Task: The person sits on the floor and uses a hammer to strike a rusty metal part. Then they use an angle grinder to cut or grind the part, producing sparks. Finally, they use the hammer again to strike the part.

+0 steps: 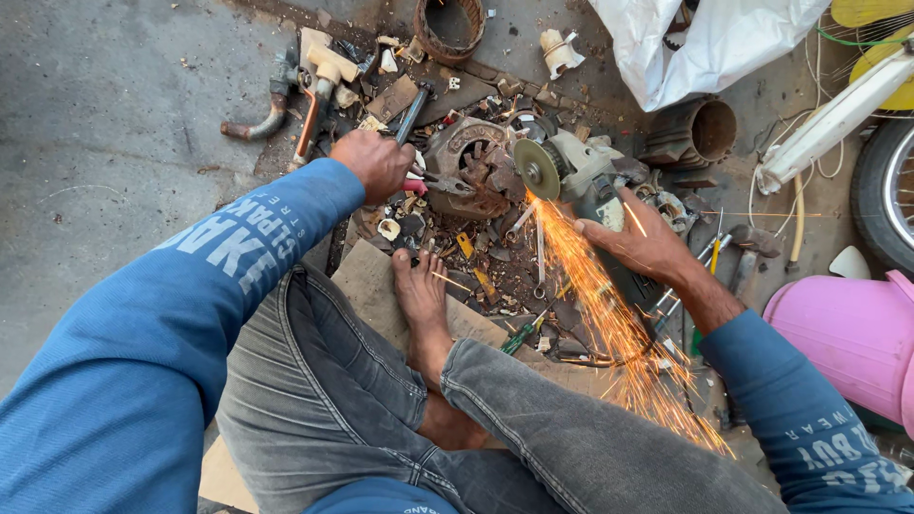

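A rusty motor housing [471, 167] is lying on the concrete floor [114, 114] amid scrap, and everything here is placed around it. Just left of the housing, the left hand [378, 164] is clenching the handles of a pair of pliers [419, 143], whose jaws are reaching to the housing's left edge. Just right of the housing, the right hand [643, 243] is gripping the body of an angle grinder [581, 176]; its disc [536, 169] is touching the housing's right side, and orange sparks [619, 324] are streaming away from it toward the person's right knee. Below the housing, a bare foot [424, 300] is resting on a piece of cardboard [367, 281], with small screwdrivers and metal bits scattered between foot and housing. Above the housing, a round rusty ring [449, 27] is sitting near a white plastic bag [705, 43]. Well right of the housing, a pink plastic tub [847, 328] is standing beside a wheel [885, 190].
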